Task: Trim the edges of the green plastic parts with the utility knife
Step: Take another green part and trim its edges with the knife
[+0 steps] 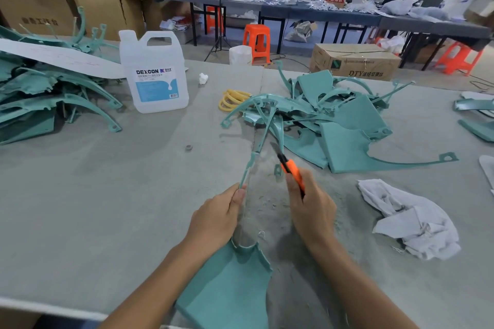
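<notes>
A pile of green parts [40,93] is lying at far left, with a white jug [155,72] standing beside it. The left hand [215,219] is pinching the thin arm of a green part [227,283], its flat panel resting at the near edge of the table [107,195]. The right hand [312,211] is clenching the orange knife [292,172], its blade extended just beside that arm. A heap of parts [344,120] and a rag [411,219] are lying rightward.

Orange utility knife [291,172], blade out, tilts beside the green plastic part [230,283]'s thin arm.
</notes>
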